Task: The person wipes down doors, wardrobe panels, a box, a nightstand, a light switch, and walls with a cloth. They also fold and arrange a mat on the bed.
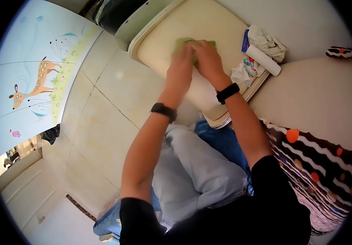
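A green cloth [181,42] lies on the cream-coloured top of a small table [159,30] with rounded corners. My left hand [180,61] grips the cloth, its fingers slightly smeared by motion. Close beside it, my right hand [207,57] also holds the cloth, with its fingers bent down onto it. The two hands touch near the fingertips and hide the middle of the cloth. Each wrist wears a black band.
At the table's right edge lie crumpled white tissue [266,43], a white roll [263,60] and a colourful wrapper [248,67]. A sofa [306,90] with a striped cover [319,163] stands on the right. A deer-printed panel [37,81] stands left, above the tiled floor [98,102].
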Demonstrator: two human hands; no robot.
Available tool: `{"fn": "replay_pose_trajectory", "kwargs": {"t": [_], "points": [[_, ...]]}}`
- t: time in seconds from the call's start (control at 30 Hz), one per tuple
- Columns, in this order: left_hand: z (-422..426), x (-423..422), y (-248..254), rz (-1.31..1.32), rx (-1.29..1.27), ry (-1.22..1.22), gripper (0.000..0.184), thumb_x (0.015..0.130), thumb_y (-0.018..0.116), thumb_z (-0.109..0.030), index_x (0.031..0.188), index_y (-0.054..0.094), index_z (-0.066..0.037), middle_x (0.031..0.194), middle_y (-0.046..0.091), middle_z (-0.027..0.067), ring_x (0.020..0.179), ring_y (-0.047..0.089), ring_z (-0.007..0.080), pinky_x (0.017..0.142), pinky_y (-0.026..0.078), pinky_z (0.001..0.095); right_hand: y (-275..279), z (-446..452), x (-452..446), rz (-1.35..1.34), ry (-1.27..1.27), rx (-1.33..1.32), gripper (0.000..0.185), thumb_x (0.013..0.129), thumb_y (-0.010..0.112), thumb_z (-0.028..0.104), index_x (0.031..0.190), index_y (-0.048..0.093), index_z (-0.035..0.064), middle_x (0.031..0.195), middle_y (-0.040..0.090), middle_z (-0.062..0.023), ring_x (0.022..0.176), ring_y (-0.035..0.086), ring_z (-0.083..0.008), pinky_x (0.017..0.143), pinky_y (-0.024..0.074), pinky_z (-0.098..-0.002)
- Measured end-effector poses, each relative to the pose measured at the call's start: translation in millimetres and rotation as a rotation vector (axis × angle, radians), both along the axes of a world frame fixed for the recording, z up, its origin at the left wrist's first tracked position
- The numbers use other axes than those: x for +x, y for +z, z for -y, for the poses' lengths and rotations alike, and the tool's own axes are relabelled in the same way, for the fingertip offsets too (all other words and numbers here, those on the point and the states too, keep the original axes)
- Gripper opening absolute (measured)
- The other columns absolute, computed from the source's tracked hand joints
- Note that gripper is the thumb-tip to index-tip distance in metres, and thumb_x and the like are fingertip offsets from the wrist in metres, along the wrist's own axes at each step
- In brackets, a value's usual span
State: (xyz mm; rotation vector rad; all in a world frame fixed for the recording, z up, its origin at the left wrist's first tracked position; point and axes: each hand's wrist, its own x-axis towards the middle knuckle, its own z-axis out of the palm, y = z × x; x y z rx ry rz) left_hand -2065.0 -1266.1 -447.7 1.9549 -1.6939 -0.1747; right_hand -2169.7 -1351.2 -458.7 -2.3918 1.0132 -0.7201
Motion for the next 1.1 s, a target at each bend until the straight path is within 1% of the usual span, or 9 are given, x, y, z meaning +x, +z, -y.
{"fn": "replay_pose_trajectory", "kwargs": {"t": [0.17,0.2,0.3,0.4,0.5,0.6,0.77,0.9,1.1], "points": [[12.2,-29.2,3.6,0.065,0.118,0.0,0.041,0.077,0.055,0.008,0.116,0.056,-0.004,0.114,0.059,0.0125,0.101,0.053,0.0349,0.081,0.055,0.0397,-5.9,-23.2,-22.0,-0.151,-0.158,-0.095,0.029,0.081,0.06,0.003,0.11,0.058,0.0039,0.111,0.057,-0.0183,0.102,0.053,-0.0397,0.085,0.046,-0.0474],[5.9,-33.7,7.8,0.142,0.14,0.011,0.028,0.078,0.057,0.003,0.104,0.058,-0.006,0.102,0.061,0.0094,0.098,0.055,0.0324,0.072,0.057,0.0378,3.5,-32.9,-30.0,-0.191,-0.106,-0.053,0.033,0.08,0.061,0.003,0.112,0.056,0.0009,0.112,0.055,-0.021,0.101,0.052,-0.0404,0.086,0.0445,-0.0481],[-23.7,-39.8,17.0,0.137,0.213,-0.048,0.025,0.081,0.056,-0.001,0.105,0.058,-0.006,0.101,0.06,0.0087,0.096,0.058,0.0305,0.067,0.057,0.0364,-7.7,-56.7,-54.3,-0.259,0.036,-0.097,0.037,0.079,0.061,0.006,0.115,0.054,-0.0002,0.111,0.055,-0.0203,0.099,0.052,-0.0389,0.086,0.0442,-0.048],[-55.9,-48.9,21.9,0.162,0.287,-0.002,0.022,0.083,0.056,-0.004,0.105,0.058,-0.007,0.099,0.06,0.0079,0.095,0.06,0.0289,0.066,0.056,0.0375,19.0,-91.1,-59.3,-0.437,0.143,-0.006,0.056,0.077,0.059,-0.004,0.132,0.046,0.0002,0.127,0.05,-0.022,0.114,0.047,-0.0424,0.095,0.0433,-0.0475],[-78.0,-33.6,11.1,0.174,0.413,0.087,0.021,0.082,0.058,-0.005,0.103,0.058,-0.007,0.098,0.059,0.0072,0.094,0.061,0.0278,0.068,0.056,0.0383,-4.3,-110.3,-35.1,-0.328,0.067,-0.177,0.036,0.081,0.057,0.01,0.116,0.056,0.0006,0.111,0.056,-0.0158,0.098,0.053,-0.0324,0.086,0.0458,-0.0424],[-83.3,-3.8,2.8,0.204,0.289,0.167,0.022,0.082,0.06,-0.004,0.103,0.059,-0.007,0.097,0.06,0.0076,0.094,0.06,0.0283,0.07,0.055,0.04,-6.9,-105.4,1.1,-0.202,0.101,-0.123,0.033,0.082,0.057,0.009,0.114,0.057,0.0015,0.109,0.056,-0.014,0.098,0.053,-0.0302,0.086,0.0471,-0.0381],[-53.2,47.2,-1.4,0.229,0.243,0.262,0.028,0.08,0.059,0.0,0.107,0.062,-0.008,0.099,0.06,0.0088,0.095,0.059,0.0297,0.072,0.053,0.0417,-11.6,-71.0,56.4,0.004,0.15,-0.1,0.039,0.079,0.058,0.0,0.118,0.057,-0.0031,0.113,0.055,-0.0163,0.102,0.052,-0.0333,0.09,0.047,-0.0392],[-13.6,70.6,4.9,0.258,0.177,0.268,0.033,0.081,0.057,0.002,0.11,0.064,-0.011,0.101,0.06,0.0079,0.097,0.059,0.0298,0.074,0.053,0.0417,-14.4,-22.6,74.5,0.098,0.218,0.032,0.048,0.076,0.06,-0.005,0.123,0.057,0.0035,0.119,0.054,-0.0172,0.108,0.051,-0.0357,0.09,0.0479,-0.0427],[81.7,57.9,-3.3,0.213,0.089,0.178,0.035,0.085,0.054,-0.004,0.116,0.064,-0.018,0.107,0.062,0.0059,0.099,0.059,0.0302,0.077,0.055,0.0406,-5.5,57.0,51.3,-0.034,0.028,-0.088,0.033,0.08,0.059,-0.001,0.111,0.06,0.0089,0.11,0.061,-0.0136,0.102,0.057,-0.0366,0.082,0.0514,-0.0437]]}}
